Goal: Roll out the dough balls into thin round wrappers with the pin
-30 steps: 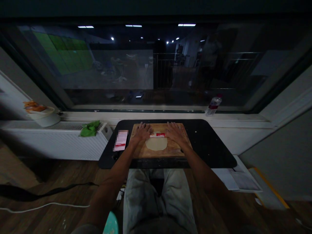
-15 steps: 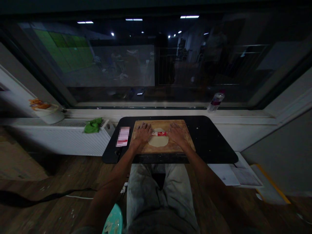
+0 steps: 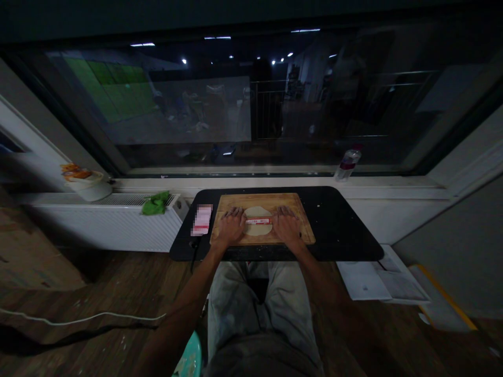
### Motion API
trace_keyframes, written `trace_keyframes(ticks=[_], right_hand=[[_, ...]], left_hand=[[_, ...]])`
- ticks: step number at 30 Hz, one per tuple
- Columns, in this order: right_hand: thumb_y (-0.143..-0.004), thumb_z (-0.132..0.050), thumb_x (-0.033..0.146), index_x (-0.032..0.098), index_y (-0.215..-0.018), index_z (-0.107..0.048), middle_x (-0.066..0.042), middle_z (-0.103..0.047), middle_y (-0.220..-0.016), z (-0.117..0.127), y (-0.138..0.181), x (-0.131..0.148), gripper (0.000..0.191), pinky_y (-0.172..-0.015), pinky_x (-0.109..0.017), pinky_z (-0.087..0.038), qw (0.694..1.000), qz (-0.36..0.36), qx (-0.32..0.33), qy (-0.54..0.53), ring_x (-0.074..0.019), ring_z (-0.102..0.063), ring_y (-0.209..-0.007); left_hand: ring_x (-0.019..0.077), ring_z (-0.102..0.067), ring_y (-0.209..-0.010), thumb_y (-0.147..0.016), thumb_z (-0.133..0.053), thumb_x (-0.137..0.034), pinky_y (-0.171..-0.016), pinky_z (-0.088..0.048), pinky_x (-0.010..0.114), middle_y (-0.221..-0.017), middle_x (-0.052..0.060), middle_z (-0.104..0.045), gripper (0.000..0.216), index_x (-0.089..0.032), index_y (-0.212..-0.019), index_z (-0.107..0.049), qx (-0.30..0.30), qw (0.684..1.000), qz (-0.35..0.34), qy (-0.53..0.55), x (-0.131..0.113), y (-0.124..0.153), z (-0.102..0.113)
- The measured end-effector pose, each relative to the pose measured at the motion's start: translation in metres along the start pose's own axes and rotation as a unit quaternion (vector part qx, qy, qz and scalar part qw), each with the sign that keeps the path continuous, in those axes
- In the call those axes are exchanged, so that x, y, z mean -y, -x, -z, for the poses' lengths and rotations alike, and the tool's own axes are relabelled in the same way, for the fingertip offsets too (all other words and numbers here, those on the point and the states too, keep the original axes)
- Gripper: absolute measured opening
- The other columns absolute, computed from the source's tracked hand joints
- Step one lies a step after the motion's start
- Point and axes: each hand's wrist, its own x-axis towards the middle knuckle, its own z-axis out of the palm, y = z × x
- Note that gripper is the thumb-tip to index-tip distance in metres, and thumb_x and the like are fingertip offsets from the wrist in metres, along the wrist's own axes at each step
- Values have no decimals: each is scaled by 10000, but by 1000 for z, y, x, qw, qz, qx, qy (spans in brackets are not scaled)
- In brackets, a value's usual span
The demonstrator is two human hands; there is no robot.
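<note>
A round, flat sheet of dough [image 3: 259, 230] lies on a wooden cutting board [image 3: 271, 199]. Across it runs a rolling pin [image 3: 258, 221] with a red and white label facing up. My left hand [image 3: 231, 225] covers the pin's left end, its fingers bent over it. On the right end sits my right hand [image 3: 286, 224], knuckles up, in the same grip. Both ends of the pin are hidden beneath my hands. Pale flour dusts my fingers.
The board rests on a black table [image 3: 338, 230]. A phone-like pink item [image 3: 203, 220], partly blurred, lies at the left. On the sill stands a bottle [image 3: 348, 165]. A green cloth [image 3: 156, 203] hangs on the radiator [image 3: 133, 225]. Low down is a turquoise basin [image 3: 192, 356].
The rolling pin has come slightly toward me and turned, showing a different side of its label. Both hands have drawn back with it, their fingers less stretched. The view has shifted slightly.
</note>
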Motion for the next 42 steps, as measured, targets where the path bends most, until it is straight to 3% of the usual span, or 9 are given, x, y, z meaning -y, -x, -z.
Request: trace_keyframes(ticks=[5,13,21,34,42], right_hand=[[-1150,-364,289,59,-1594,-654,-248,-666,-1609,-2,15,-2,578,-1326,-508,-394,999,4,-20,-25,-367,-549,-1578],[-1168,-303,281,21,-1606,-643,-275,-640,-1627,5,27,0,613,-1356,-530,-357,1000,-2,-1,-29,-378,-531,-1596],[-1176,-320,294,114,-1619,-654,-191,-658,-1640,6,48,-2,583,-1379,-546,-295,999,12,-25,-41,-329,-510,-1608],[-1172,-472,319,203,-1505,-763,-124,-795,-1461,3,75,-6,457,-1347,-524,-308,994,33,-97,-32,-306,-645,-1462],[-1161,-503,312,233,-1496,-775,-106,-800,-1458,5,82,-7,439,-1344,-530,-305,993,36,-106,-33,-305,-664,-1438]], left_hand=[[336,-555,-1587,-1156,-390,-340,-1350,-383,575,-1600,166,-700,495,-192,-1522,-689,-16,1000,21,3,-6,11,1],[318,-575,-1570,-1176,-370,-342,-1389,-316,577,-1572,143,-726,486,-199,-1454,-742,-31,999,23,14,-11,23,0],[305,-536,-1612,-1184,-352,-348,-1417,-287,588,-1604,92,-711,490,-237,-1471,-734,-43,999,3,18,-10,37,0],[279,-625,-1545,-1188,-423,-335,-1403,-368,583,-1593,64,-721,428,-261,-1443,-759,-68,997,-30,-13,-10,58,2],[275,-620,-1555,-1178,-462,-316,-1412,-359,588,-1608,56,-707,419,-272,-1488,-741,-72,996,-37,-21,-10,65,3]])
